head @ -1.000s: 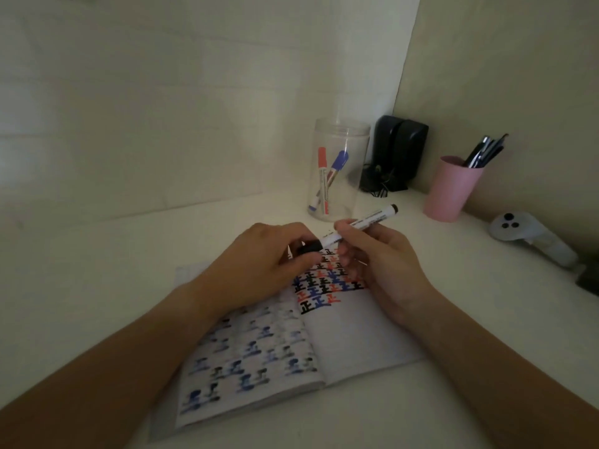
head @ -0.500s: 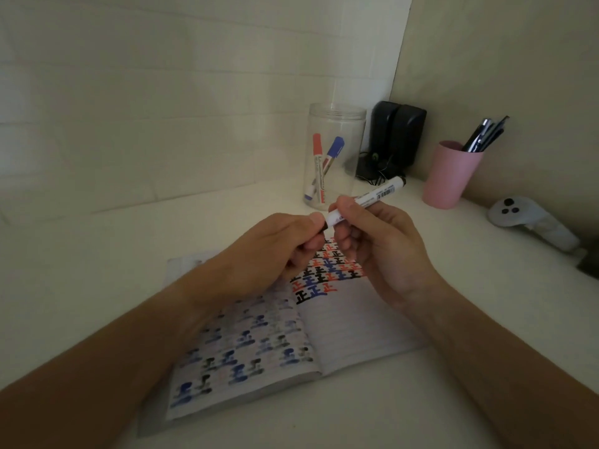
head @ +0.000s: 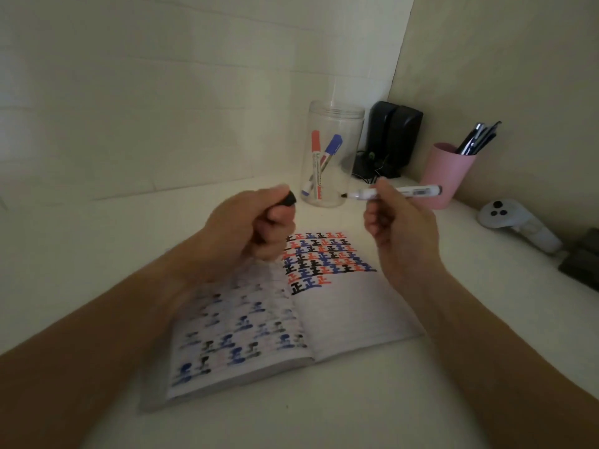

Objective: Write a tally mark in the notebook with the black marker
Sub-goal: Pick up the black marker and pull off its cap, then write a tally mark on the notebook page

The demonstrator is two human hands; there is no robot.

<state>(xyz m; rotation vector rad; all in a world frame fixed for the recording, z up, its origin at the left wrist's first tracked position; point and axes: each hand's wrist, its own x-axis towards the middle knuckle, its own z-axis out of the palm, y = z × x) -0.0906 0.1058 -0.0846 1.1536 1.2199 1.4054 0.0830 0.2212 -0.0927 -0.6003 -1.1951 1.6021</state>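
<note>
An open notebook (head: 350, 312) lies on the white desk, its right page partly filled with rows of black, red and blue tally marks. Above it my right hand (head: 402, 231) holds the uncapped black marker (head: 408, 191) level, its tip pointing left. My left hand (head: 249, 234) is closed around the black cap (head: 288, 199), a hand's width to the left of the tip.
A clear jar (head: 330, 153) with a red and a blue marker stands behind the notebook. Black speakers (head: 392, 137) sit in the corner, a pink cup (head: 447, 173) of pens at right, a white controller (head: 515, 222) beyond it.
The cap has come off the marker: my left hand pulled left with the cap while my right hand drew the marker to the right. Both hands are now apart.
</note>
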